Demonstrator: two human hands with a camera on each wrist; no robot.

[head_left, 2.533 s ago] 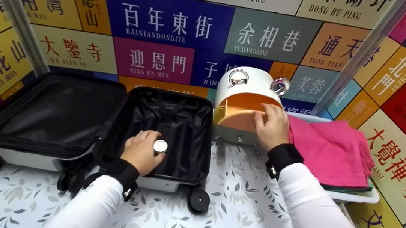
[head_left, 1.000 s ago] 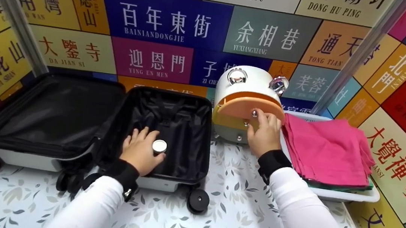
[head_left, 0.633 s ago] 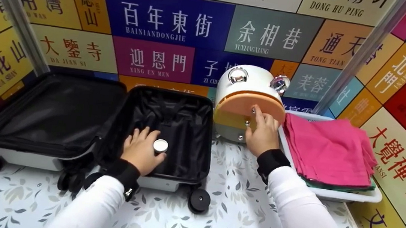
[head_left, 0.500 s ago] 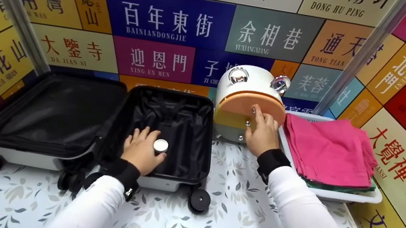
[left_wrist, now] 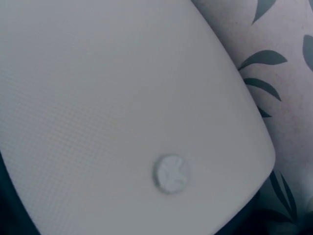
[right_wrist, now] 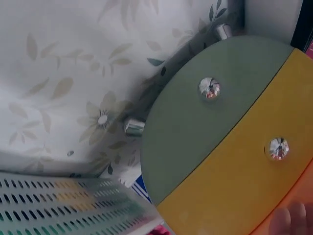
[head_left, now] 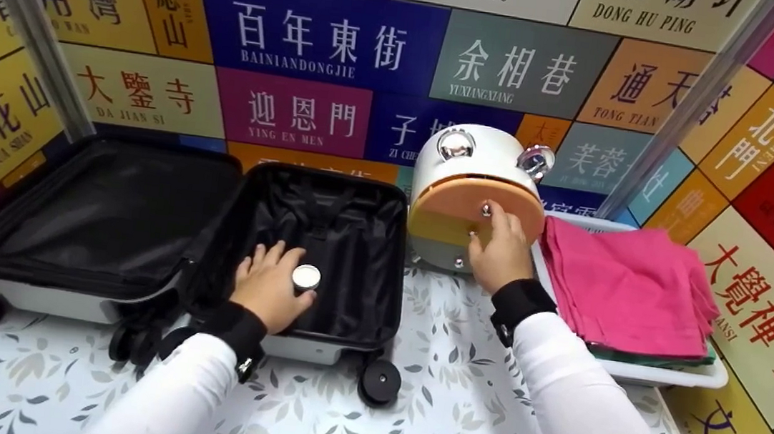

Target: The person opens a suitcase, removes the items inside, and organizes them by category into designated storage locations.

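Observation:
My left hand (head_left: 269, 289) is inside the right half of an open black-lined suitcase (head_left: 331, 204). It holds a small jar with a silver cap (head_left: 306, 277) between thumb and forefinger. My right hand (head_left: 502, 252) is at the front of a round white drawer box (head_left: 469, 155). Its fingertips (right_wrist: 288, 219) touch the orange drawer front (head_left: 453, 199) beside a silver knob (head_left: 486, 209). Below the orange one are a yellow drawer (right_wrist: 244, 176) and a green drawer (right_wrist: 195, 132), both pushed in.
A white basket (head_left: 665, 376) with folded pink cloth (head_left: 628, 285) stands right of the box. The suitcase's white shell (left_wrist: 122, 112) lies on a floral tablecloth (head_left: 440, 395). Walls of coloured signs close in the back and sides.
The orange drawer stood open 2.5 s ago and is now pushed in. Over the last second my right hand stayed at its front, and my left hand's fingers loosened slightly round the jar.

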